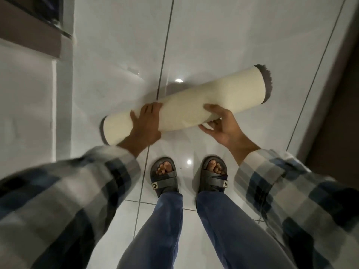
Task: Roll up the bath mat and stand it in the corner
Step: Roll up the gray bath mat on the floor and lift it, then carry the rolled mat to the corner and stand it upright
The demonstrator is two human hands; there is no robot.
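The bath mat (186, 105) is rolled into a cream tube with grey pile showing at both ends. It is held above the white tiled floor, tilted, its right end higher and farther from me. My left hand (144, 125) wraps over the roll near its left end. Near the roll's middle, my right hand (221, 125) cups it from below and in front, fingers curled around it. Both sleeves are plaid.
My two feet in dark sandals (164, 176) stand on the glossy floor tiles (120, 55) just below the roll. A white wall corner (64, 94) with a dark-framed opening rises at the left. A dark door or panel (338, 105) runs along the right.
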